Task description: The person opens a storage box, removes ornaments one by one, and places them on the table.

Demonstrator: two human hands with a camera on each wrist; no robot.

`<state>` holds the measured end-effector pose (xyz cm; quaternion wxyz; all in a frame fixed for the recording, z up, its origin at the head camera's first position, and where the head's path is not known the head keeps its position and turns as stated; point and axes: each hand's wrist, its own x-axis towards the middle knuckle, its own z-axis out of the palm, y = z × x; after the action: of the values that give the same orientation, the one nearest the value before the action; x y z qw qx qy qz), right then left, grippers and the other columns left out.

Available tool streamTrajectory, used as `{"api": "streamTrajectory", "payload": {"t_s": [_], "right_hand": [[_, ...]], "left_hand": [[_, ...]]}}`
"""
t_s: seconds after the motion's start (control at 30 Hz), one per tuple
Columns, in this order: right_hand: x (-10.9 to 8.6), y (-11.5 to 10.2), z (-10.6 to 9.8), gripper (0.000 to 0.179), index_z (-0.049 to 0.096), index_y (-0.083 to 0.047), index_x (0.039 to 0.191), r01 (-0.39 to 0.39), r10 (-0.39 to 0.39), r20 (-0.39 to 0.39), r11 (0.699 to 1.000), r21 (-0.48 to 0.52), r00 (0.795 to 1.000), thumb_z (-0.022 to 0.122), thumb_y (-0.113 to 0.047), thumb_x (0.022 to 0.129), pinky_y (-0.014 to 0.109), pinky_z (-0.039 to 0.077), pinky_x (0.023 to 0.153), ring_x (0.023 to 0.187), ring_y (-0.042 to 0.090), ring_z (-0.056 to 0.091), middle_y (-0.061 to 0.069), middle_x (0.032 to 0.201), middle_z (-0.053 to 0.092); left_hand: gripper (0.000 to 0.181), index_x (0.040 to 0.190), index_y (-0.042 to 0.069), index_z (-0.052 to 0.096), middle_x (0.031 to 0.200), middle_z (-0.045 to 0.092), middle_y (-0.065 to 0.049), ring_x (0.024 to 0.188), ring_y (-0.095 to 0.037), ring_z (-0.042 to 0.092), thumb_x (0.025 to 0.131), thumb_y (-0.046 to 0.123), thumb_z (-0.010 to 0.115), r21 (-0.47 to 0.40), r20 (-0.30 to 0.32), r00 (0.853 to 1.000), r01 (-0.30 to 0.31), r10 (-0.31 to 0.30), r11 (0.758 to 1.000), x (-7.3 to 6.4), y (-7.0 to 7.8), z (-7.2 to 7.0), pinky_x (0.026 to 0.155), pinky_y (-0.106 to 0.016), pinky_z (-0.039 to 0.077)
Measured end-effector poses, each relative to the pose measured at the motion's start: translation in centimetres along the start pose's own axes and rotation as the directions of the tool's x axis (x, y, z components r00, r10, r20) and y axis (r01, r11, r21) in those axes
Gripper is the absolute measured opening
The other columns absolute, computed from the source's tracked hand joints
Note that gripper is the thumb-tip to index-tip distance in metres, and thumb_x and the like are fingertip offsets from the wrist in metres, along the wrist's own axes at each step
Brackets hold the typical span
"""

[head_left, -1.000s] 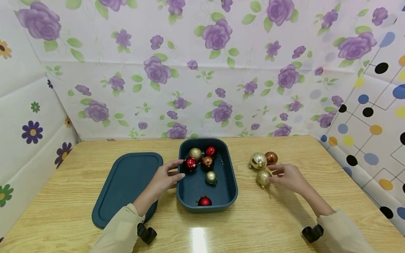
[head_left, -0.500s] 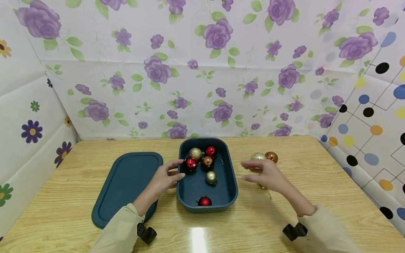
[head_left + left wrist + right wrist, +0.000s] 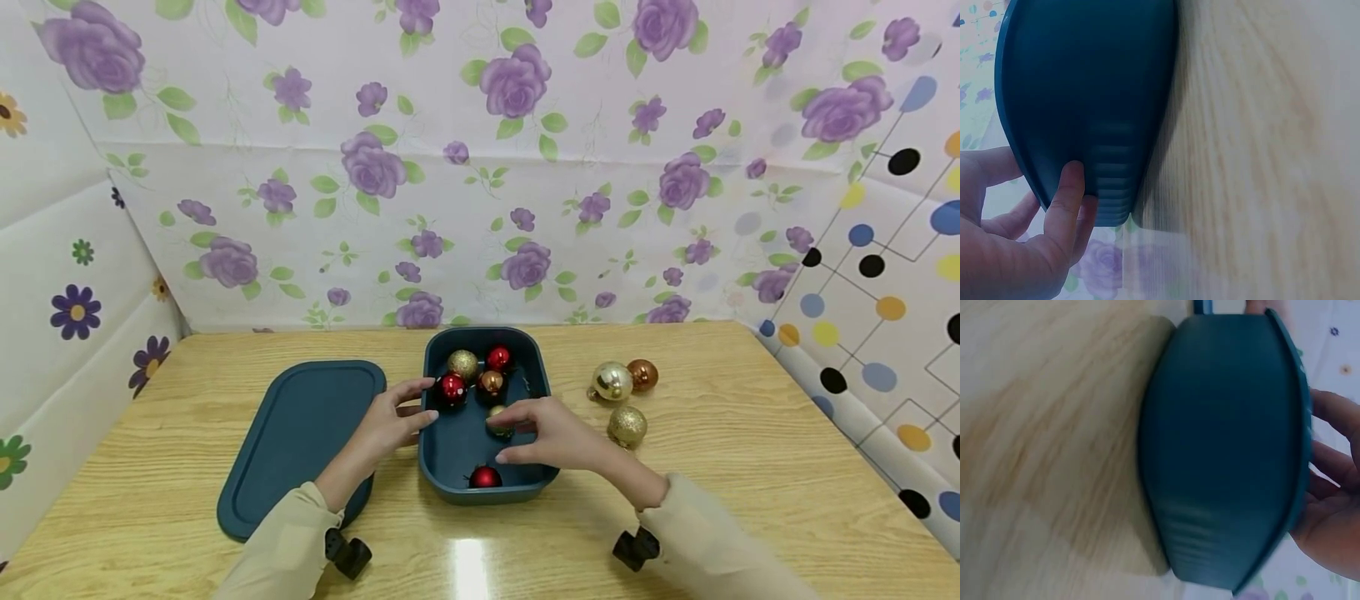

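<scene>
A dark blue box (image 3: pixel 487 497) holds several Christmas baubles: a gold glitter bauble (image 3: pixel 462 365), red baubles at the back (image 3: pixel 498 359), at the left (image 3: pixel 452 389) and at the front (image 3: pixel 485 477), and a copper bauble (image 3: pixel 491 383). My left hand (image 3: pixel 390 421) grips the box's left side, thumb over the rim and other fingers against the outer wall (image 3: pixel 1075 75). Over the right rim reaches my right hand (image 3: pixel 551 432), fingers and thumb spread apart with nothing visible between them. Its fingertips overlap a matte gold bauble (image 3: pixel 496 423), partly hidden.
To the box's right lie a shiny gold bauble (image 3: pixel 612 381), a copper bauble (image 3: pixel 642 375) and a gold glitter bauble (image 3: pixel 627 426). A matching flat lid (image 3: pixel 315 433) lies on the left of the wooden table (image 3: pixel 600 517). Flower-patterned sheeting (image 3: pixel 480 233) rises behind.
My right hand has left the gold glitter bauble on the table and moved left, over the box's right rim. The left hand and the box stay in place.
</scene>
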<state>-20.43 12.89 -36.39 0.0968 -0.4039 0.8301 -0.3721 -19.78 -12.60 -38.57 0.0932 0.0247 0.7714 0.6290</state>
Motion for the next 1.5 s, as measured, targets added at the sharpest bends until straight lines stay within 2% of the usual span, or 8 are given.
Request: {"api": "streamTrajectory", "payload": {"t_s": [0.27,0.53,0.8,1.2,1.5], "right_hand": [[1.5,-0.1,1.6,0.039,0.064,0.000,0.113,0.024,-0.009,0.151,0.995,-0.095,0.988,0.072,-0.020,0.080,0.025,0.051,0.076,0.093,0.016,0.062,0.010,0.107,0.065],[1.9,-0.3,2.3,0.032,0.066,-0.001,0.108,-0.006,0.032,0.229,0.993,-0.115,0.973,0.072,-0.007,0.077,0.016,0.050,0.068,0.081,0.008,0.064,0.008,0.099,0.067],[2.1,-0.6,2.5,0.028,0.068,-0.002,0.105,-0.002,0.038,0.247,0.990,-0.144,0.968,0.071,-0.006,0.077,0.013,0.047,0.065,0.077,0.005,0.063,0.006,0.095,0.068],[2.2,-0.8,2.6,0.022,0.070,-0.003,0.100,0.017,0.021,0.248,0.989,-0.149,0.969,0.071,-0.008,0.078,0.014,0.048,0.067,0.077,0.004,0.063,0.004,0.092,0.068],[1.8,-0.7,1.7,0.024,0.070,-0.002,0.100,0.006,0.003,0.198,0.999,-0.043,0.980,0.073,-0.013,0.078,0.016,0.050,0.069,0.079,0.003,0.062,0.003,0.094,0.068]], "left_hand": [[0.049,0.135,0.009,0.044,0.138,0.037,-0.021,0.121,-0.039,0.041,0.089,0.009,0.060,0.006,0.004,1.000,-0.002,0.002,1.000,0.0,0.0,0.0,0.078,-0.038,0.052],[0.049,0.135,0.010,0.044,0.138,0.036,-0.020,0.121,-0.038,0.041,0.088,0.010,0.060,0.009,0.004,1.000,-0.005,0.005,1.000,-0.1,0.1,0.0,0.078,-0.038,0.052],[0.049,0.135,0.009,0.044,0.137,0.037,-0.021,0.120,-0.038,0.042,0.088,0.008,0.060,0.010,-0.001,1.000,-0.005,0.005,1.000,0.0,0.1,0.0,0.077,-0.038,0.052],[0.048,0.134,0.010,0.045,0.137,0.037,-0.021,0.120,-0.038,0.042,0.088,0.007,0.060,0.005,-0.011,1.000,0.004,-0.004,1.000,0.1,-0.1,0.1,0.077,-0.038,0.052],[0.048,0.134,0.011,0.046,0.137,0.037,-0.020,0.120,-0.038,0.043,0.088,0.007,0.060,0.007,-0.022,1.000,0.016,-0.016,1.000,0.2,-0.2,0.1,0.077,-0.038,0.052]]}}
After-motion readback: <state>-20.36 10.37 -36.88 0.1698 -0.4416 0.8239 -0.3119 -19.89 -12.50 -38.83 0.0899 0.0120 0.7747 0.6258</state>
